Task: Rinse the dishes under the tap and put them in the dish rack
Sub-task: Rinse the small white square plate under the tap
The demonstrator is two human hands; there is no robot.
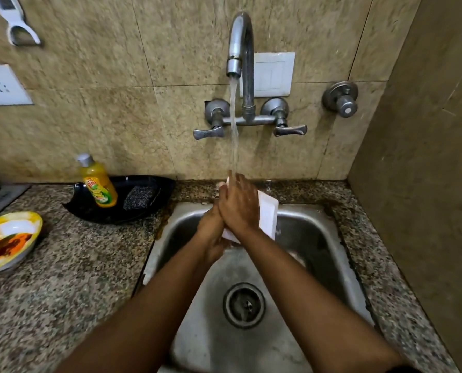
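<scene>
- Beige stone-tiled wall (95, 125) behind, speckled granite counter (71, 278) below, steel sink (313, 238) set into it.
- Wall-mounted tap (240, 49) running, stream (234, 130) falling straight onto the hands over the back part of the sink.
- White rectangular dish (268, 215) held on edge under the stream, tilted, mostly hidden by the hands; only its right side and a sliver at the top showing.
- Right hand (239, 204) laid flat across the near face of the dish, fingers stretched up toward the water, not curled round anything.
- Left hand (211, 232) lower and to the left, wrapped around the bottom edge of the dish; fingers largely hidden behind the right hand.
- Both forearms reaching in from the bottom, crossing above the drain (244, 305).
- Yellow dish-soap bottle (98, 181) standing in a black tray (154, 184) left of the sink, dark scouring pad (138, 197) lying just beside it in the same tray.
- Yellow-rimmed plate (25, 219) with orange and brown food residue resting on the counter at far left, well apart from the sink.
- White switch plate (274, 74) behind the spout, white socket (1, 84) on the wall at left, separate round valve (341, 99) to the right of the tap handles.
- White peeler-like tool (17, 25) hanging at top left.
</scene>
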